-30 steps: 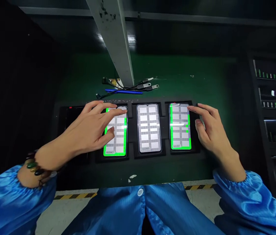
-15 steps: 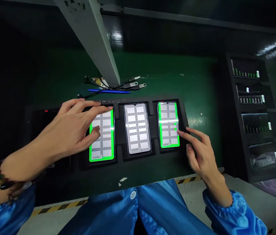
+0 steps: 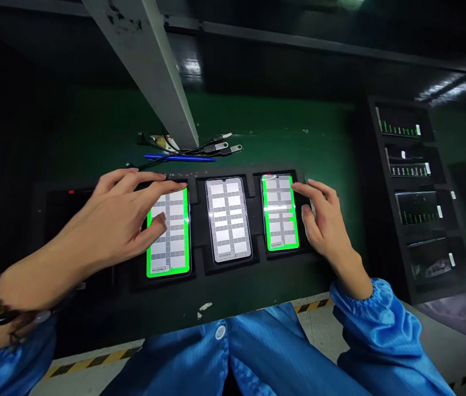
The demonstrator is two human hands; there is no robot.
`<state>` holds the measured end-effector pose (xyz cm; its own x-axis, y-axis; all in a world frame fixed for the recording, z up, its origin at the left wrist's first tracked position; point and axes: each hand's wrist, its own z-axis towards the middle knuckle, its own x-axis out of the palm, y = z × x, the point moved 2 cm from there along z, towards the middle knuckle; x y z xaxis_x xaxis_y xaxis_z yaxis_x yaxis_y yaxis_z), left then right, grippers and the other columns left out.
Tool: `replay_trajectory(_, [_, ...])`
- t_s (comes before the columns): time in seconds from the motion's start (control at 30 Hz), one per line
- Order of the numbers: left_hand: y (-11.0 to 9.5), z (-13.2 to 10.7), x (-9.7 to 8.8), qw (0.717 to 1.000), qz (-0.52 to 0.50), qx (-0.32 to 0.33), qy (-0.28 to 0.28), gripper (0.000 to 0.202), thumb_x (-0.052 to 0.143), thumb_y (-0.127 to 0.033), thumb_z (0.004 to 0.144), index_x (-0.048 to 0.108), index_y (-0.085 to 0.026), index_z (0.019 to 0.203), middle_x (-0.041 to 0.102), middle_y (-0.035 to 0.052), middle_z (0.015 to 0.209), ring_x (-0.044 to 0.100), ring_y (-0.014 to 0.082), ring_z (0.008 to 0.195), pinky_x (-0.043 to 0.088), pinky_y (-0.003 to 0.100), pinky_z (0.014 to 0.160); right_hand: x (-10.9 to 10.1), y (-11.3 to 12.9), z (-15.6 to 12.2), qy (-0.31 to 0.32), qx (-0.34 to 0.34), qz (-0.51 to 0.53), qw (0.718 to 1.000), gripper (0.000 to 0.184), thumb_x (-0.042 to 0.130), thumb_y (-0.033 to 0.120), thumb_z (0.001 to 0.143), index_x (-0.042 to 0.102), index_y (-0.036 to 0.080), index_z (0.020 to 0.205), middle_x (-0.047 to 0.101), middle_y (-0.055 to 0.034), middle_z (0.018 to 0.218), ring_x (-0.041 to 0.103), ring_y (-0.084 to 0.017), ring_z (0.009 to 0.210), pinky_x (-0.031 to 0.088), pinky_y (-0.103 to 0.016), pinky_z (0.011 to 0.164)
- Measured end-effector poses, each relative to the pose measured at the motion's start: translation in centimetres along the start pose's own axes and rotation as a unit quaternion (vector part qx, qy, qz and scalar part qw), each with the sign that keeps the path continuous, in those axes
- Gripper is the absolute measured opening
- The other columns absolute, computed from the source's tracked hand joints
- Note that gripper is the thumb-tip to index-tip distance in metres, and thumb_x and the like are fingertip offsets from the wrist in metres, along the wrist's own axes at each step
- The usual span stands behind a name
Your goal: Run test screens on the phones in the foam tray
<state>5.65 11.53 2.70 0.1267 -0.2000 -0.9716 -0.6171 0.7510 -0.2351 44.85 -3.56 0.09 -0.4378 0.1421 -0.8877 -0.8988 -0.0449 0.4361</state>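
Three lit smartphones lie face up in a black tray (image 3: 197,234) with recesses. The left phone (image 3: 177,236) shows a grey-white grid with a green border; my left hand (image 3: 127,209) hovers over its upper left part, fingers apart, index fingertip at the top right corner. In the middle, a phone (image 3: 228,220) shows the same grid without green. The right phone (image 3: 280,220) has a green border and small green squares near its right side. My right hand (image 3: 323,220), fingers apart, holds nothing and has its index fingertip at that phone's upper right edge.
Behind the tray lie a blue pen (image 3: 179,158) and black USB cables (image 3: 216,147), by a grey metal post (image 3: 154,66). A black rack (image 3: 393,236) with phones in its slots stands at the right. The green table (image 3: 233,297) has its front edge near my lap.
My right index finger has moved up the right phone's right edge, from its lower half to near the top. My left hand stays over the left phone. The view has shifted slightly.
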Motion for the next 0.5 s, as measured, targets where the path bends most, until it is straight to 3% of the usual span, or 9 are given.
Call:
replay_trajectory(0.13, [0.0, 0.3, -0.1, 1.0, 0.001, -0.005, 0.005, 0.057, 0.046, -0.036, 0.104, 0.057, -0.018, 0.157, 0.07, 0.0179, 0.149, 0.058, 0.0401, 0.149, 0.032, 0.068, 0.133, 0.4, -0.2, 2.9, 0.001, -0.001, 0.004, 1.0, 0.054, 0.042, 0.023, 0.109, 0.059, 0.028, 0.159, 0.071, -0.01, 0.157, 0.051, -0.04, 0.157, 0.047, -0.071, 0.126])
replay_trajectory(0.27, [-0.3, 0.2, -0.5, 1.0, 0.008, -0.015, 0.0, 0.056, 0.045, -0.032, 0.104, 0.059, -0.015, 0.156, 0.073, 0.0175, 0.147, 0.059, 0.0386, 0.148, 0.034, 0.065, 0.132, 0.7, 0.5, 3.9, 0.007, -0.027, 0.002, 1.0, 0.052, 0.042, 0.024, 0.11, 0.059, 0.028, 0.159, 0.072, -0.0103, 0.155, 0.052, -0.04, 0.156, 0.047, -0.07, 0.123])
replay_trajectory(0.5, [-0.1, -2.2, -0.8, 0.996, 0.03, -0.082, -0.004, 0.054, 0.045, -0.031, 0.105, 0.062, -0.015, 0.154, 0.074, 0.0172, 0.143, 0.061, 0.0373, 0.146, 0.034, 0.063, 0.132, 2.2, 3.1, 5.0, 0.045, -0.082, 0.023, 0.995, 0.052, 0.044, 0.027, 0.111, 0.057, 0.032, 0.161, 0.072, -0.0114, 0.155, 0.055, -0.042, 0.154, 0.048, -0.07, 0.119])
